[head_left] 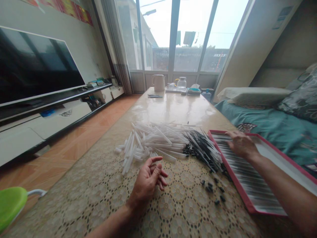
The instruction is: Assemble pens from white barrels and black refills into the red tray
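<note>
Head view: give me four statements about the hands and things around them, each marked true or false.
1. The right hand is over the pink-rimmed box. True.
2. The left hand is over that box too. False: it is over the floral tablecloth.
3. Translucent white tubes lie left of the black rods in the picture. True.
4. The green seat shows at the picture's right edge. False: it is at the left edge.

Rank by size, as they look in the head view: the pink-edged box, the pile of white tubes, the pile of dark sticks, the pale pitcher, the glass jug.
1. Pink-edged box
2. Pile of white tubes
3. Pile of dark sticks
4. Pale pitcher and glass jug: too alike to rank
</note>
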Demonstrator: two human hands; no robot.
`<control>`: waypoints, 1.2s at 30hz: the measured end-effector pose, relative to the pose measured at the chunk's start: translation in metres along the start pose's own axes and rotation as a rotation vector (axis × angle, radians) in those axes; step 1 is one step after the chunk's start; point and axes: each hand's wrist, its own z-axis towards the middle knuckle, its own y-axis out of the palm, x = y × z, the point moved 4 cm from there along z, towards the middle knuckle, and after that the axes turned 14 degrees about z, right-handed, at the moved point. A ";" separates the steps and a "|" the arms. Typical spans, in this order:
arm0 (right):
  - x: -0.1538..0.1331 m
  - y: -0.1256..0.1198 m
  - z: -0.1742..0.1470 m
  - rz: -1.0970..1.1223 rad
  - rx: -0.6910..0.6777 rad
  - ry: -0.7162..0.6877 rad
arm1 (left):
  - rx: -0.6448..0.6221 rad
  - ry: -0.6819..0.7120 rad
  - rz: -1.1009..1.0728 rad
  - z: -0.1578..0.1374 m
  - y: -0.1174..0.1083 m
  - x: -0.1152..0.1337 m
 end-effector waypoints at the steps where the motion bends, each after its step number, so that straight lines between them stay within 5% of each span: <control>1: -0.001 0.001 0.001 0.010 0.005 -0.005 | 0.001 0.000 -0.001 0.000 0.000 0.001; 8: -0.021 -0.008 0.000 0.083 0.066 -0.021 | 0.026 -0.007 -0.008 -0.003 0.001 0.003; 19: -0.189 0.012 -0.054 0.355 -0.097 -0.379 | 0.095 0.005 0.000 -0.007 -0.002 0.006; 27: -0.191 0.006 -0.056 0.311 -0.069 -0.342 | 0.034 -0.010 0.039 -0.005 -0.002 0.003; 31: -0.185 -0.009 -0.066 0.518 -0.102 -0.296 | -0.051 -0.005 -0.022 -0.005 0.003 0.002; 36: -0.215 -0.017 -0.096 0.769 -0.173 -0.389 | -0.161 -0.108 -0.256 -0.007 0.008 0.002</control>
